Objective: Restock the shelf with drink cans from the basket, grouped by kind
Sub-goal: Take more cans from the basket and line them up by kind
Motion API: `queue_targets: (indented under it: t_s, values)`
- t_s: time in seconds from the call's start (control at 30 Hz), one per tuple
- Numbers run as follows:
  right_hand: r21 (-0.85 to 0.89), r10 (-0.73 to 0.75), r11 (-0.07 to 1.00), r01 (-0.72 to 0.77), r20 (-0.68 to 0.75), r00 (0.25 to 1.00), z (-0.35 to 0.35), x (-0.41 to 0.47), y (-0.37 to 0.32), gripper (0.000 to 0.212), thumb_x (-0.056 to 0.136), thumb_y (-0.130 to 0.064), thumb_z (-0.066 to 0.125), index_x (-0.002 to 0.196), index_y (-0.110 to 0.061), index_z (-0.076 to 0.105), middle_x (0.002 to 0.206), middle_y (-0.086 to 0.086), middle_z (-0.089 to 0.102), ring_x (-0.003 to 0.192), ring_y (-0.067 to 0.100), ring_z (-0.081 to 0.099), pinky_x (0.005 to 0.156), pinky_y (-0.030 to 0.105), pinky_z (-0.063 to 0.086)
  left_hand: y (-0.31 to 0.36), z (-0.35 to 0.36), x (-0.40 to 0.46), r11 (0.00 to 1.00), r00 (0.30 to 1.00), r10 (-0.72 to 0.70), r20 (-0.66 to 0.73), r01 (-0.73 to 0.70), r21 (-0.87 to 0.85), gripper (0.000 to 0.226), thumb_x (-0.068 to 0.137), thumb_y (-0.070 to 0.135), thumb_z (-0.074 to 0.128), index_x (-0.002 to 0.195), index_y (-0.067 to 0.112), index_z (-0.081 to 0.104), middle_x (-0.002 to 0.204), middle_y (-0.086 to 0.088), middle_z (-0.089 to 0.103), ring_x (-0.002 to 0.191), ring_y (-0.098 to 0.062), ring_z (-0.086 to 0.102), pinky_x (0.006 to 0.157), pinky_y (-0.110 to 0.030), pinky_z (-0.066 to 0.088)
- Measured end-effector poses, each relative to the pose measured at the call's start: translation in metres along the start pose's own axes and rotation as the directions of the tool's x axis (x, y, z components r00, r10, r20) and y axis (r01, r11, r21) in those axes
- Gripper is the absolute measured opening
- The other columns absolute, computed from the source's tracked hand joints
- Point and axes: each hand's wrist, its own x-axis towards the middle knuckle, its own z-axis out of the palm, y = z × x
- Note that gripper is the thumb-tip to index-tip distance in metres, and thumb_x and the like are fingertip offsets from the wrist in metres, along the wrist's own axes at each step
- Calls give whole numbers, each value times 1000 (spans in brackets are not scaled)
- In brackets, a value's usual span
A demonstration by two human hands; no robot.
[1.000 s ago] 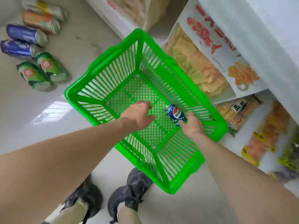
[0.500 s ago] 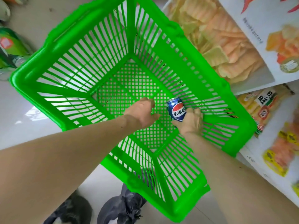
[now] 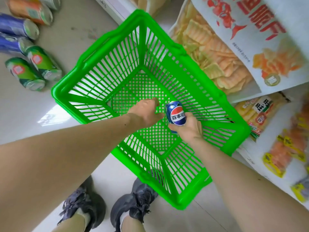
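A green plastic basket stands on the pale floor, and no loose can shows inside it. My right hand grips a blue Pepsi can upright over the basket's mesh bottom. My left hand hovers beside the can with its fingers loosely curled and holds nothing. On the floor at the upper left lie two green cans, two blue cans and an orange can, all on their sides.
Large snack bags fill the shelves on the right, with smaller packets on a lower shelf. My dark shoes stand just in front of the basket's near corner.
The right hand has lifted the Pepsi can a little and turned it upright. The view has pulled back, so the cans on the floor show again.
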Motion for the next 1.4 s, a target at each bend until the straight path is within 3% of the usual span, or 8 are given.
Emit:
queue_targets:
  t_s: [0.27, 0.63, 0.73, 0.9, 1.03, 1.13, 1.23, 1.4]
  values:
    - [124, -149, 980, 159, -80, 986, -79, -98, -80, 58, 59, -52, 81, 104, -21, 61, 99, 2, 71, 92, 27, 66, 75, 36, 52, 38, -90, -77, 996, 999, -45, -27, 43, -79, 63, 85, 58, 58, 126, 11, 51, 123, -9, 61, 109, -25, 60, 94, -36, 47]
    - [191, -245, 936, 295, -244, 938, -190, -247, -158, 67, 55, -60, 79, 107, -24, 59, 101, -3, 72, 97, 23, 66, 79, 36, 52, 100, -217, -221, 943, 976, 91, -197, -148, -297, 60, 81, 67, 54, 119, 21, 55, 108, 0, 65, 100, -19, 61, 86, -29, 46]
    - [201, -258, 924, 324, -297, 919, -221, -289, -176, 66, 55, -58, 82, 108, -25, 59, 103, -5, 71, 98, 22, 66, 79, 35, 51, 120, -249, -265, 895, 970, 131, -204, -204, -396, 73, 72, 74, 54, 122, 20, 52, 112, -2, 65, 103, -20, 63, 90, -39, 52]
    - [190, -316, 888, 420, -411, 855, -280, -361, -204, 76, 52, -61, 82, 114, -26, 57, 109, -5, 69, 103, 21, 65, 82, 36, 52, 169, -301, -339, 711, 963, 151, -224, -263, -652, 55, 82, 43, 71, 119, 10, 45, 106, -4, 61, 92, -16, 66, 70, -41, 61]
    - [167, -381, 855, 491, -440, 813, -339, -415, -218, 86, 48, -70, 73, 120, -28, 54, 113, -1, 65, 106, 20, 62, 87, 39, 52, 209, -347, -390, 664, 931, 262, -254, -365, -652, 52, 83, 35, 71, 123, 12, 45, 111, -5, 61, 92, -14, 66, 64, -35, 60]
    - [220, -423, 804, 552, -442, 791, -390, -455, -225, 72, 57, -58, 80, 116, -26, 55, 109, -3, 67, 99, 15, 65, 88, 40, 53, 240, -383, -429, 642, 896, 347, -276, -441, -627, 49, 85, 31, 70, 123, 11, 46, 110, -5, 61, 90, -12, 66, 62, -32, 60]
    - [275, -434, 770, 575, -435, 789, -438, -493, -228, 55, 67, -41, 85, 110, -24, 55, 101, -9, 70, 90, 7, 68, 89, 37, 55, 271, -411, -466, 620, 859, 435, -270, -503, -602, 43, 86, 28, 70, 119, 12, 47, 101, 1, 64, 87, -9, 67, 68, -35, 61]
    - [308, -416, 752, 584, -465, 781, -510, -548, -226, 71, 50, -47, 87, 110, -26, 55, 103, -6, 72, 93, 10, 70, 89, 42, 56, 324, -441, -516, 590, 776, 574, -262, -614, -524, 46, 82, 31, 74, 120, 17, 52, 112, -8, 66, 101, -22, 67, 80, -44, 59]
